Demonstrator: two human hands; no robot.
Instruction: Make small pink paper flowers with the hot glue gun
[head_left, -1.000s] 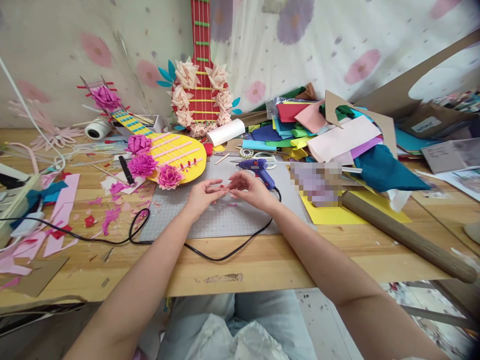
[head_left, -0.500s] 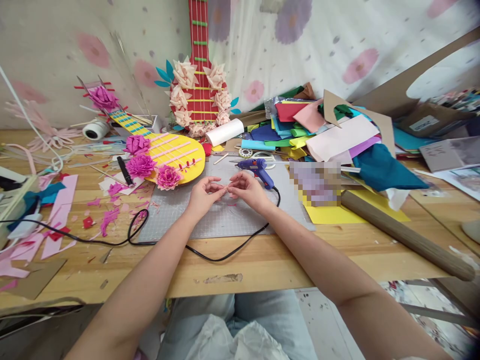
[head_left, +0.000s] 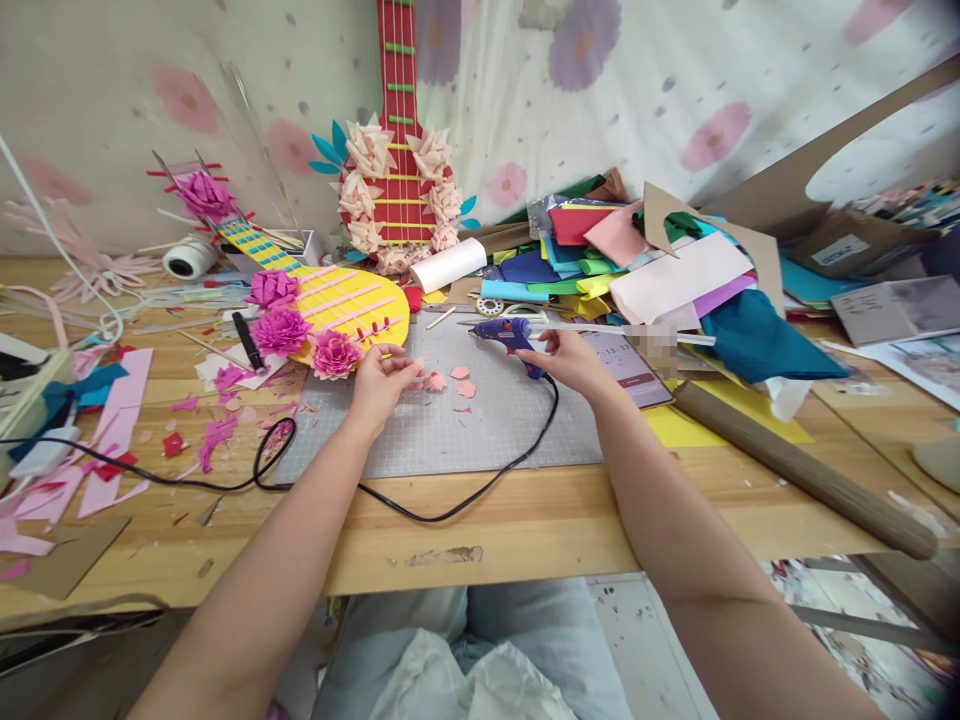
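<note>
My left hand (head_left: 381,385) is over the left part of the grey cutting mat (head_left: 450,445), its thumb and fingertips pinched on a small pale pink paper petal (head_left: 420,366). Just right of those fingertips lies a small clump of pink petals (head_left: 434,381), with loose petals (head_left: 466,388) beside it. My right hand (head_left: 568,362) is at the handle of a blue hot glue gun (head_left: 501,331), thumb across it and fingers curled on its far side. The gun still lies on the mat, nozzle to the left; part of its handle is hidden by my hand.
A yellow paper guitar (head_left: 351,310) with magenta flowers lies behind my left hand. A red one (head_left: 405,200) stands against the wall. A black cord (head_left: 450,518) loops in front. At right are a phone (head_left: 628,368), a wooden rod (head_left: 802,468) and piled coloured paper (head_left: 675,285).
My hands were together over the mat. The right has moved right to the glue gun; the left has drawn slightly left, uncovering the pink petals.
</note>
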